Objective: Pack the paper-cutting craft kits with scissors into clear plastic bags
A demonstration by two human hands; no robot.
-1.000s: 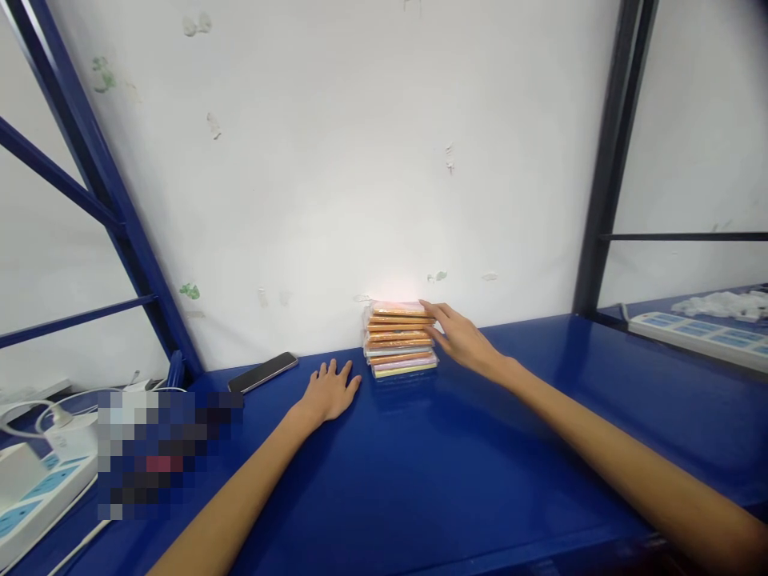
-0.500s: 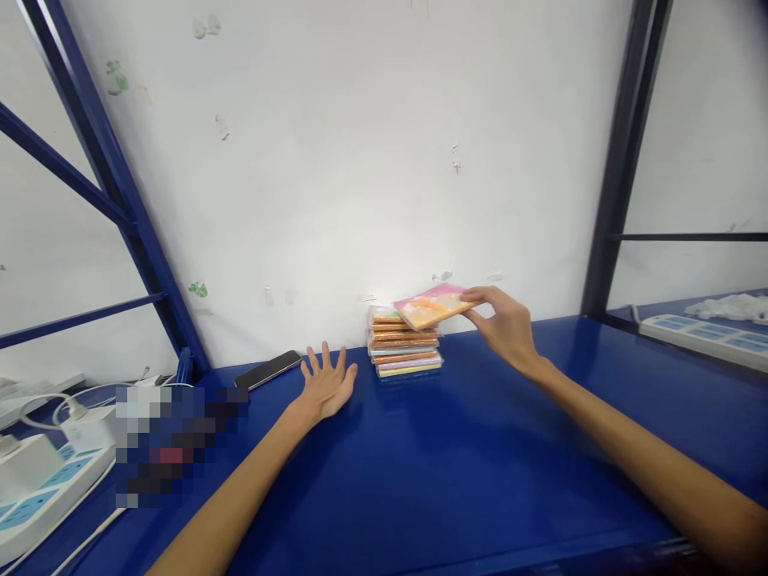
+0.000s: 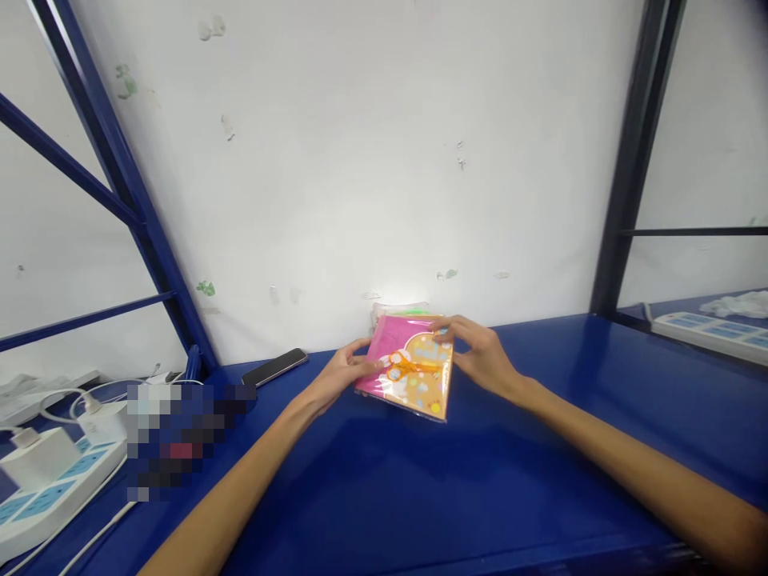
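A flat, square paper-craft packet (image 3: 423, 392) in clear shiny wrap is held tilted toward me, between both hands. Its face is pink and orange with cartoon pictures, and a small pair of orange scissors (image 3: 409, 366) shows on it. My left hand (image 3: 339, 374) pinches the packet's left edge, thumb on the front. At the upper right edge, my right hand (image 3: 483, 358) grips it with fingers over the front. Behind it stands a stack of similar wrapped packets (image 3: 401, 309), mostly hidden, with only the top showing.
A black phone (image 3: 274, 368) lies on the blue tabletop (image 3: 360, 496) left of my hands. Power strips with plugs and white cables (image 3: 63, 480) occupy the left side, beside a blurred-out patch. Another power strip (image 3: 714, 332) is at far right. A white wall rises behind.
My right hand has brought the packet down and nearer, turning its face toward me. My left hand has left the tabletop, moved right and taken hold of the packet's left edge.
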